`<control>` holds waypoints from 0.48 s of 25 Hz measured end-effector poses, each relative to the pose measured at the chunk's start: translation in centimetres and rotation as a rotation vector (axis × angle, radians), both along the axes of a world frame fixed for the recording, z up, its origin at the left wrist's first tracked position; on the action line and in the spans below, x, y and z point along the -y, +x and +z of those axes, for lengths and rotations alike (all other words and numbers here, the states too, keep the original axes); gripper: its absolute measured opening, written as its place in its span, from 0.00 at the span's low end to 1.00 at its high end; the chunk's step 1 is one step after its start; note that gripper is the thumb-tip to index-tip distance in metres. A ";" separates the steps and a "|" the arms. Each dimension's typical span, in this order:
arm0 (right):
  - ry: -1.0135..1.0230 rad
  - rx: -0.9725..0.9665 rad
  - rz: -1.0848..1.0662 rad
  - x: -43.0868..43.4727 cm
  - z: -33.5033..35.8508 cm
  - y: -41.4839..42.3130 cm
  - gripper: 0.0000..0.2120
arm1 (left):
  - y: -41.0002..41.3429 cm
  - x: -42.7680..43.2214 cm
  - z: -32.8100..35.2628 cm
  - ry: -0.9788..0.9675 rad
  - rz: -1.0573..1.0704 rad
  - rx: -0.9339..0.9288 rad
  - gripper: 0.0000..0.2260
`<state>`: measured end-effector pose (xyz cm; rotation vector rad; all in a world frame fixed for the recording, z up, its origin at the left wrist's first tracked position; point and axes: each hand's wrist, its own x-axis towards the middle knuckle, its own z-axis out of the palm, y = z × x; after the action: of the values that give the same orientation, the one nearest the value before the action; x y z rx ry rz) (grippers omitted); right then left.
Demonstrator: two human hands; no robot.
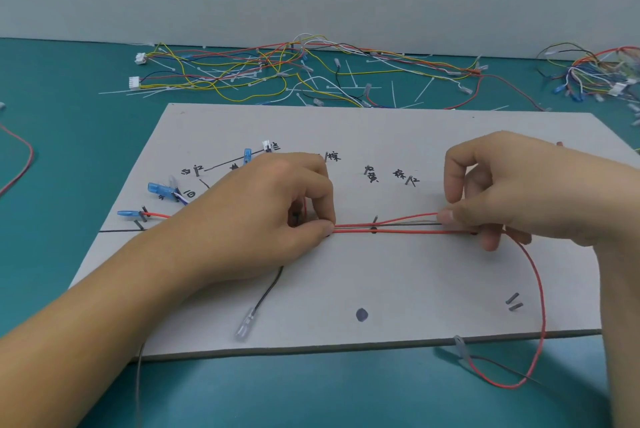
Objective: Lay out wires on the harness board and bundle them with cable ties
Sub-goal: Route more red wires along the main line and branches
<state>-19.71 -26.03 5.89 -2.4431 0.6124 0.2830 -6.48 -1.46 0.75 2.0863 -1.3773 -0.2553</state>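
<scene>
Now red wires (388,227) stretched left-right across harness board (346,282), left hand (277,206) pinching one end, right hand (498,185) pinching other, loose tail looping toward near edge

Handwritten black markings on the harness board (381,275): 白红 and 白 at left, 兰 beside the white connector (266,145), 棕 top centre, 黄 and 棕红 further right. One partly covered mark is illegible.

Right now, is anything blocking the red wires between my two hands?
One small dark peg stands midway between the left hand and the right hand, right at the red wires. Nothing else visible blocks them.
</scene>
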 end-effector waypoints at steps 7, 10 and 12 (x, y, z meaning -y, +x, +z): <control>0.043 -0.091 -0.038 1.1 -0.4 -0.2 0.09 | 0.1 0.1 0.1 0.017 -0.002 0.025 0.07; 0.050 -0.101 -0.080 2.0 -0.2 -0.7 0.07 | 0.2 0.0 0.1 0.019 -0.006 0.021 0.05; 0.048 -0.118 -0.081 2.6 0.0 -0.9 0.08 | 0.2 -0.1 0.2 0.019 -0.011 0.031 0.04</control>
<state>-20.63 -28.58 5.94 -2.3621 0.7452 0.4064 -6.25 -1.40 0.92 2.1070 -1.4106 -0.2428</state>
